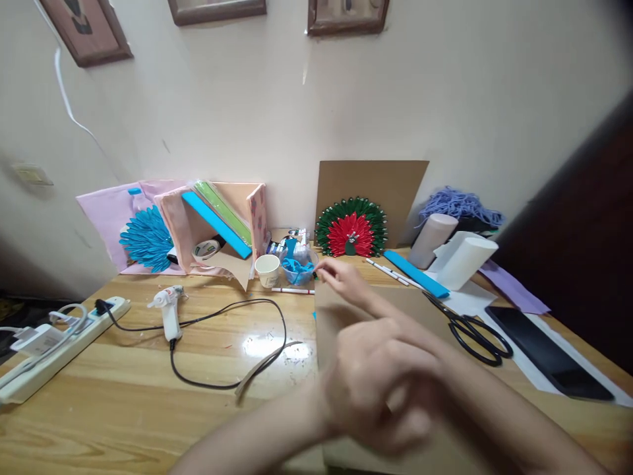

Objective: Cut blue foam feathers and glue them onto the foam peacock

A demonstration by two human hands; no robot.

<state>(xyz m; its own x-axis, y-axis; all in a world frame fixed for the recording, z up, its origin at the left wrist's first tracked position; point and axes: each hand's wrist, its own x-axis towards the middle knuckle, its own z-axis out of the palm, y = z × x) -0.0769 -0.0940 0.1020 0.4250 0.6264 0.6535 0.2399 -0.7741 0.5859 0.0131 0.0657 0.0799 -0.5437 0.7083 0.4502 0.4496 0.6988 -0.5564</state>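
My right hand (343, 280) reaches forward over the cardboard sheet (415, 303) to the right side of a clear plastic bowl (299, 272) of blue ribbon strips. Its fingertips are pinched together by the rim, with a small dark spot at them that I cannot make out. Closer to me, my left hand (380, 386) is raised above the cardboard, crossing in front of my right forearm. Its fingers are curled in and blurred, so whatever they may hold is hidden. A paper cup (268, 270) stands left of the bowl, and a white marker (293, 291) lies before it.
A white glue gun (171, 313) with a looping black cord lies left, near a power strip (64, 349). Black scissors (477, 333) and a phone (548, 353) lie right. A red-green ribbon peacock (351, 227) leans at the back beside paper rolls (467, 260).
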